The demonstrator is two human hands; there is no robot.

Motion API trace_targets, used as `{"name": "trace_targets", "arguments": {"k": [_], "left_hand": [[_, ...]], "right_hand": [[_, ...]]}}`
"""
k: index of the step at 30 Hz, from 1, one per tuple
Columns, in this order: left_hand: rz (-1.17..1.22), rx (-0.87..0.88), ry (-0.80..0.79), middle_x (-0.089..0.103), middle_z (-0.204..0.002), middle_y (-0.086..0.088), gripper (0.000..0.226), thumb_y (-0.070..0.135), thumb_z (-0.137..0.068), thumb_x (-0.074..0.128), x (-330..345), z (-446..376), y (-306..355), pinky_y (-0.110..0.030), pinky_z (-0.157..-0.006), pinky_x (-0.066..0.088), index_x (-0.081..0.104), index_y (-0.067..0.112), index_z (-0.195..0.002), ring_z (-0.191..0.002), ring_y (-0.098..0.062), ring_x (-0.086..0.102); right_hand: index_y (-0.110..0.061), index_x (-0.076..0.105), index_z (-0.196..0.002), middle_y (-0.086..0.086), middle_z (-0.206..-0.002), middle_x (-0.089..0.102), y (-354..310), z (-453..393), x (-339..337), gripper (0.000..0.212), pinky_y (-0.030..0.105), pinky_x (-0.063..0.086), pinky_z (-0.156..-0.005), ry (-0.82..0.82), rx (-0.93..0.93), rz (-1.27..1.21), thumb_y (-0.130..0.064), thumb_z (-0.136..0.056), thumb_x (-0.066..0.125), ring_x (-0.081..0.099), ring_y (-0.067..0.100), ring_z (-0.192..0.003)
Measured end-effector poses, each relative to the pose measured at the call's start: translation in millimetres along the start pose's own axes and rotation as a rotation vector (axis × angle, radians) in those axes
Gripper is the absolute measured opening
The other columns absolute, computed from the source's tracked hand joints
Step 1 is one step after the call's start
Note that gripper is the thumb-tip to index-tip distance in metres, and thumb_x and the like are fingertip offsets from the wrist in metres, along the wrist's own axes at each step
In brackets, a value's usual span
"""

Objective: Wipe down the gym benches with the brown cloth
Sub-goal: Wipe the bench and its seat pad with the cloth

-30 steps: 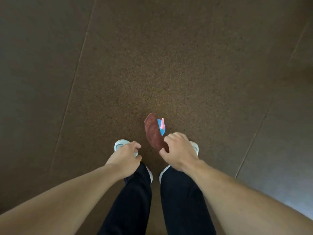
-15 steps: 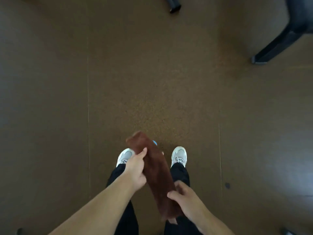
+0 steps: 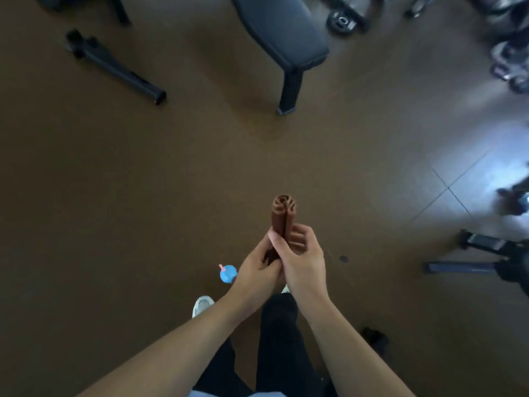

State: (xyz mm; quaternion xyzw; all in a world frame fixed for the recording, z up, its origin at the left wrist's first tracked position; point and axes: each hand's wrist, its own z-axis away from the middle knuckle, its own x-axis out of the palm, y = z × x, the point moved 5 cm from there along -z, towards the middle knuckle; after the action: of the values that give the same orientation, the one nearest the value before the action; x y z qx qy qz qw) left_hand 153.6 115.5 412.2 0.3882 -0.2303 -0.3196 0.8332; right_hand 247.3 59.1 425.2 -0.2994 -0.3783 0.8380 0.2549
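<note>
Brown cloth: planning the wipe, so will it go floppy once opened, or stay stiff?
Probably floppy: the brown cloth is rolled into soft curls. Likely light, since both hands pinch only its lower end. Unlikely to slip.

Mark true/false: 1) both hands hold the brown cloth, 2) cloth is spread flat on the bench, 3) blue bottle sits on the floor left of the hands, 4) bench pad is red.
1) Both the left hand and the right hand hold the brown cloth: true.
2) Cloth spread flat on the bench: false. It is rolled up, held in the air, well short of the bench.
3) Blue bottle on the floor left of the hands: true.
4) Bench pad is red: false. It looks dark grey.
</note>
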Motion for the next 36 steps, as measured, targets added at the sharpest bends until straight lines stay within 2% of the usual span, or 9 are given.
{"name": "trace_targets", "arguments": {"k": [3,8,12,16,23,25,30,34,36], "left_hand": [[0.109,0.011,-0.116,0.067,-0.134,0.015,0.067,-0.002,-0.103,0.037,27,13,2,-0.029,-0.106,0.051,0.045,0.050,-0.144,-0.125,-0.004,0.063],[0.056,-0.056,-0.122,0.074,-0.116,0.022,0.035,0.025,-0.103,0.056,66,21,-13,-0.015,-0.090,0.054,0.059,0.040,-0.135,-0.112,0.006,0.066],[-0.125,-0.158,-0.185,0.077,-0.113,0.011,0.053,0.055,-0.078,0.072,108,30,-32,-0.038,-0.103,0.054,0.068,0.034,-0.126,-0.111,-0.008,0.070],[-0.295,-0.231,-0.141,0.076,-0.111,0.006,0.049,0.063,-0.089,0.058,157,34,-64,-0.041,-0.106,0.051,0.071,0.026,-0.117,-0.109,-0.013,0.069],[-0.490,-0.249,-0.243,0.078,-0.104,0.009,0.047,0.068,-0.095,0.046,264,69,-116,-0.052,-0.104,0.053,0.074,0.032,-0.104,-0.108,-0.018,0.071],[-0.493,-0.272,-0.338,0.077,-0.106,0.008,0.047,0.063,-0.100,0.036,299,85,-128,-0.043,-0.100,0.057,0.071,0.034,-0.108,-0.105,-0.011,0.072],[-0.498,-0.245,-0.448,0.069,-0.107,0.014,0.030,0.047,-0.107,0.029,369,111,-156,-0.020,-0.072,0.060,0.058,0.040,-0.111,-0.086,0.006,0.071],[-0.580,-0.312,-0.475,0.067,-0.115,0.007,0.041,0.060,-0.097,0.033,396,122,-179,-0.038,-0.096,0.059,0.058,0.037,-0.119,-0.106,-0.006,0.066],[-0.654,-0.302,-0.500,0.067,-0.121,0.002,0.054,0.061,-0.097,0.032,407,123,-188,-0.030,-0.104,0.052,0.060,0.026,-0.128,-0.115,-0.013,0.062]], "right_hand": [[-0.033,0.076,-0.101,-0.009,-0.094,0.080,13,14,-30,0.008,0.039,0.060,-0.091,0.067,0.037,-0.063,-0.030,-0.101,0.069,0.075,0.009,-0.092],[-0.017,0.082,-0.101,0.007,-0.106,0.075,49,48,-78,0.018,0.017,0.057,-0.068,0.081,0.068,-0.221,-0.021,-0.103,0.064,0.076,0.010,-0.087],[-0.009,0.079,-0.108,0.017,-0.112,0.074,92,71,-115,0.027,0.021,0.060,-0.077,0.103,0.137,-0.442,-0.026,-0.101,0.059,0.077,0.013,-0.096],[-0.011,0.074,-0.115,0.009,-0.106,0.081,145,95,-163,0.033,0.031,0.063,-0.087,0.274,0.199,-0.616,-0.035,-0.105,0.053,0.077,0.021,-0.102],[-0.015,0.076,-0.109,-0.002,-0.097,0.081,221,147,-266,0.031,0.027,0.061,-0.082,0.531,0.163,-0.678,-0.037,-0.105,0.055,0.077,0.013,-0.094],[-0.020,0.074,-0.117,-0.008,-0.102,0.080,232,157,-283,0.020,0.026,0.061,-0.085,0.500,0.131,-0.654,-0.028,-0.104,0.062,0.076,0.009,-0.099],[-0.035,0.068,-0.135,-0.013,-0.120,0.076,276,167,-313,0.042,0.031,0.060,-0.098,0.526,0.122,-0.548,-0.025,-0.096,0.077,0.070,0.004,-0.115],[-0.031,0.077,-0.120,-0.009,-0.114,0.079,318,177,-336,0.022,0.037,0.060,-0.099,0.614,0.204,-0.669,-0.023,-0.104,0.065,0.073,0.010,-0.113],[-0.028,0.078,-0.111,-0.008,-0.107,0.080,341,182,-348,0.020,0.031,0.061,-0.091,0.736,0.295,-0.722,-0.030,-0.108,0.058,0.074,0.011,-0.108]]}}
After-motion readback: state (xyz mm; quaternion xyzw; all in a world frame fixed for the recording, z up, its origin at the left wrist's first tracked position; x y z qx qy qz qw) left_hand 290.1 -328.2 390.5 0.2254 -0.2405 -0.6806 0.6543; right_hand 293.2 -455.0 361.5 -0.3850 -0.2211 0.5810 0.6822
